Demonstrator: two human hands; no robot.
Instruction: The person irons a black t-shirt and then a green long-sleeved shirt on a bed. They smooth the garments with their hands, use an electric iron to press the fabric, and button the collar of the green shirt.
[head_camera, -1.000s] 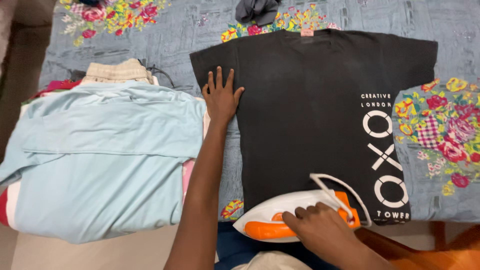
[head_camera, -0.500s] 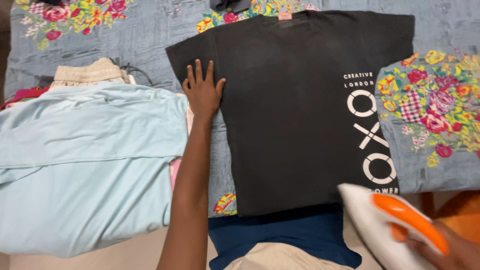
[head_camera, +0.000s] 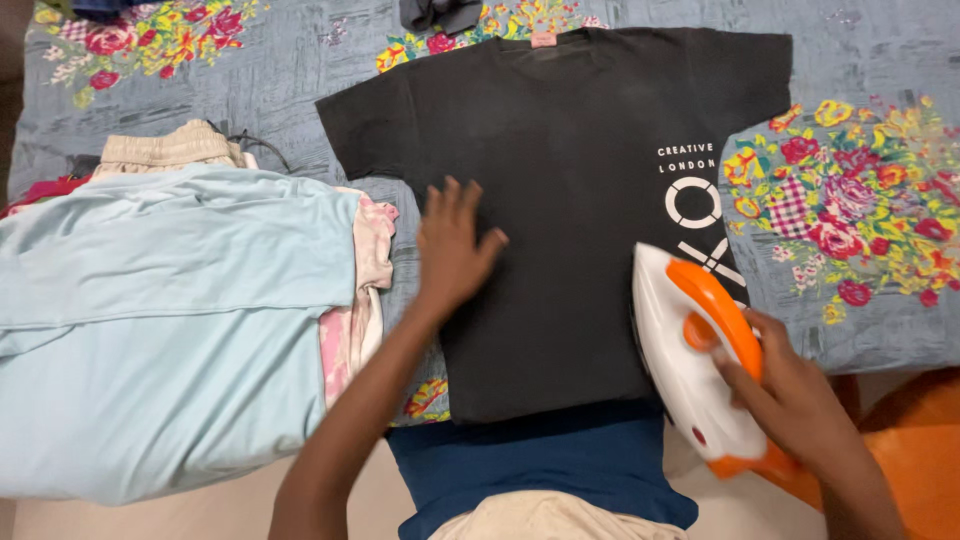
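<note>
One floral bedsheet (head_camera: 300, 70), grey-blue with bright flower prints, covers the surface under everything you work on. Next in size is the light blue garment (head_camera: 170, 330), folded on top of a stack at your left, with a pink patterned cloth (head_camera: 365, 290) peeking out at its right edge and a beige ribbed garment (head_camera: 170, 148) showing behind it. The black T-shirt (head_camera: 560, 180) lies flat on the sheet in front of you, neck away from you, white print running down its right side. A dark blue cloth (head_camera: 540, 465) sticks out from under the shirt's near hem. At the far edge, just beyond the collar, sits a small crumpled grey cloth (head_camera: 440, 14).

Your left hand (head_camera: 452, 250) rests open and flat on the shirt's left half, fingers spread. Your right hand (head_camera: 790, 395) is closed around the orange handle of the white-and-orange clothes iron (head_camera: 690, 350), which stands over the shirt's lower right corner, covering part of the print, its pointed nose aimed away from you.
</note>
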